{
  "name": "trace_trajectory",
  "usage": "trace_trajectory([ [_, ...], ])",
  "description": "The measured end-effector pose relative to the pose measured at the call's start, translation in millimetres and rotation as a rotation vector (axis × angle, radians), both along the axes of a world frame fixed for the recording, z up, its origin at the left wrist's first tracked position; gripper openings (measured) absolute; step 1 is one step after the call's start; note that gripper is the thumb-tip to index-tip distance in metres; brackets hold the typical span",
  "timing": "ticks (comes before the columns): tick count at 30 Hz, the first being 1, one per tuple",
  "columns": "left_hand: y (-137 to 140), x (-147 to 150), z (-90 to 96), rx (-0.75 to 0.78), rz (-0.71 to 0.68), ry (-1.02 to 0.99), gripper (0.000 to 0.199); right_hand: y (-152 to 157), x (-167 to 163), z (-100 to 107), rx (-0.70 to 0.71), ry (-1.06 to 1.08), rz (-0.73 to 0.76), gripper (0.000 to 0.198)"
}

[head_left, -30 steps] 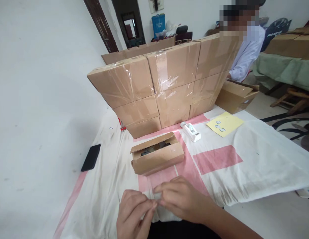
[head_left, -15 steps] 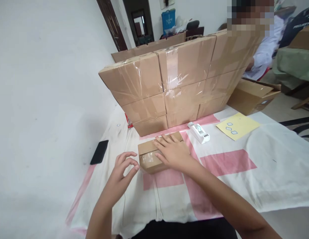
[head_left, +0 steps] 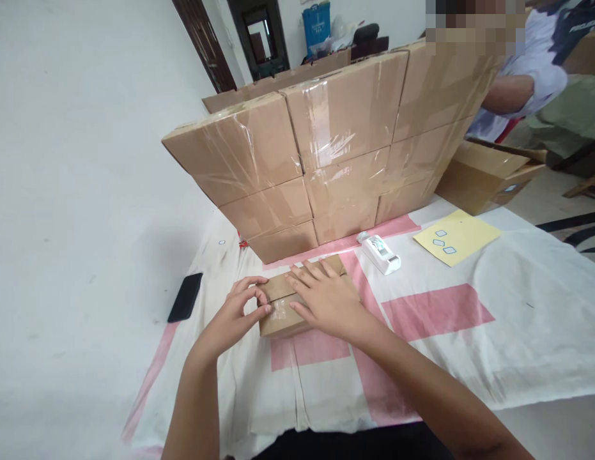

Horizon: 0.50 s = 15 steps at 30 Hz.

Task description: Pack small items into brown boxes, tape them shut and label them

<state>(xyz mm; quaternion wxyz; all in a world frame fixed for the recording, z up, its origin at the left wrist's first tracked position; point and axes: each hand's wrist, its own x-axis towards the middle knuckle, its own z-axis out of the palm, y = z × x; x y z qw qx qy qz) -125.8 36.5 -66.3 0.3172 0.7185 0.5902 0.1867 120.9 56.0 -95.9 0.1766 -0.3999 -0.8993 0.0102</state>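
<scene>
A small cardboard box (head_left: 278,327) with clear tape (head_left: 280,309) along its top seam lies on the tablecloth in front of me. My right hand (head_left: 326,300) rests flat across its top, fingers spread over the flaps. At the box's left end is my left hand (head_left: 242,308), its fingers curled and its thumb and index finger close together against the edge by the tape. Whether a bit of tape is between those fingertips is too small to tell. A white tape dispenser (head_left: 381,254) lies behind the box, to the right.
Taped cardboard boxes (head_left: 347,112) form a wall along the table's back. A black phone (head_left: 185,298) lies at left, a yellow sheet (head_left: 456,237) with outlined shapes at right. Beyond it stands an open carton (head_left: 484,179). Another person's arm (head_left: 510,94) shows behind the wall.
My left hand has moved right and come onto the box's left end. My right hand stays flat on top. The other person's arm has shifted and shows more.
</scene>
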Motion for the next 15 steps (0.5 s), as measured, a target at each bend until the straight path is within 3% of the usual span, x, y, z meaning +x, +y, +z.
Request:
trace_trajectory([
  [7,1.2,6.2,-1.2,-0.021,0.005,0.019,0.026,0.2,-2.0,2.5,-0.116,-0.048,-0.014,0.055],
  [15,6.3,6.0,-6.5,-0.062,0.009,-0.040,0.029,-0.6,-2.0,2.3,-0.116,-0.027,-0.004,0.055],
])
